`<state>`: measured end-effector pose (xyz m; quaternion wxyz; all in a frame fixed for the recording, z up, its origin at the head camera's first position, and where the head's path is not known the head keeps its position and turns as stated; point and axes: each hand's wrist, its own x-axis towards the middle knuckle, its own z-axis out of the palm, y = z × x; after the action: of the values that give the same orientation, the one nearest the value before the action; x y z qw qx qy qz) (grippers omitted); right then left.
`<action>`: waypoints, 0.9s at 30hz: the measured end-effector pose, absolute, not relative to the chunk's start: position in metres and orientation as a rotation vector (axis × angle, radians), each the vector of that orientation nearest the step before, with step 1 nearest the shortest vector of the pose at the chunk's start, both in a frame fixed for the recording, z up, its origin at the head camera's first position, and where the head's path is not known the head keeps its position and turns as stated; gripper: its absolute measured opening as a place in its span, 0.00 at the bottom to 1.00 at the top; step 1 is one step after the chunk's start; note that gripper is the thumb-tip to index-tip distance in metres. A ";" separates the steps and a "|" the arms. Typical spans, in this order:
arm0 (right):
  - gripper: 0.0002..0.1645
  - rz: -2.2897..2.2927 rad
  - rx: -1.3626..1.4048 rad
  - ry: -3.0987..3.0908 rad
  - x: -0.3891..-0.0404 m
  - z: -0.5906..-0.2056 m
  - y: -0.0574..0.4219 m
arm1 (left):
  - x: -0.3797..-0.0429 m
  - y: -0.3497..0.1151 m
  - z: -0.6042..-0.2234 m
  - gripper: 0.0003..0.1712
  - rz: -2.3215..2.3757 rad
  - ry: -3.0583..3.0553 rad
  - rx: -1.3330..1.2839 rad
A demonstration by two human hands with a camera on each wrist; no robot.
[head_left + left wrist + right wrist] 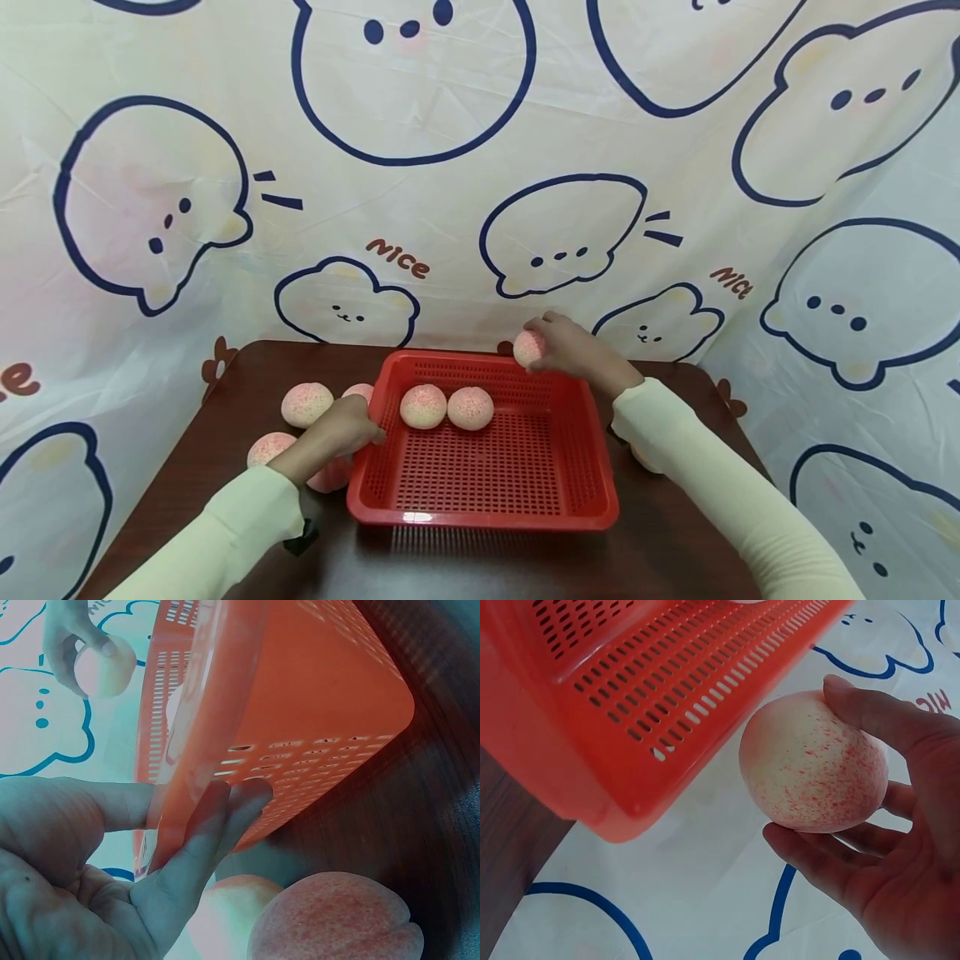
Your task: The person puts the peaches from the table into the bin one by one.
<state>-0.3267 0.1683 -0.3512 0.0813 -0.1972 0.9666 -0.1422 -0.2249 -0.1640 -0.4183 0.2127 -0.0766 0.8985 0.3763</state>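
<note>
Dark bench (315, 575), printed cloth (435, 196) behind the basket (487, 521); left hand (347, 429) pinches its rim (357, 492), right hand (566, 346) a pink-speckled peach (810, 769).

Dark brown table (517, 571), red slotted basket (517, 522), speckled peaches (307, 405) beside it

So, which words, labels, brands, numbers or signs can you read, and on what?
"Nice", brown lettering, left of centre on the white, cartoon-printed sheet.
"Nice", farther right on that sheet.
"e", far left, its word cut off, same sheet.
Wrist views: partial lettering only, same sheet.
No readable labels, brands or numbers.
</note>
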 end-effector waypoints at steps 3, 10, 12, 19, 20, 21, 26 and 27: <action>0.42 -0.439 -0.607 2.871 -0.325 -0.354 0.166 | -0.225 -0.164 -0.419 0.17 1.041 2.494 -0.216; 0.38 -0.414 -0.699 2.832 -0.317 -0.360 0.158 | -0.225 -0.165 -0.418 0.16 1.042 2.500 -0.201; 0.38 -0.387 -0.728 2.817 -0.316 -0.362 0.156 | -0.225 -0.165 -0.418 0.16 1.050 2.498 -0.194; 0.39 -0.304 -0.803 2.808 -0.313 -0.369 0.151 | -0.226 -0.165 -0.419 0.16 1.056 2.495 -0.197; 0.39 -0.294 -0.812 2.812 -0.313 -0.370 0.150 | -0.226 -0.165 -0.418 0.16 1.057 2.492 -0.197; 0.39 -0.287 -0.815 2.811 -0.313 -0.371 0.150 | -0.226 -0.165 -0.418 0.16 1.056 2.490 -0.200; 0.38 -0.242 -0.828 2.813 -0.314 -0.377 0.148 | -0.226 -0.165 -0.419 0.17 1.058 2.480 -0.218; 0.38 -0.232 -0.828 2.814 -0.314 -0.378 0.147 | -0.226 -0.165 -0.419 0.17 1.056 2.484 -0.216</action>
<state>-0.3139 0.1474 -0.3781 0.0995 -0.2800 0.9516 -0.0786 -0.2261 -0.1654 -0.4192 0.2154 -0.0781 0.8958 0.3809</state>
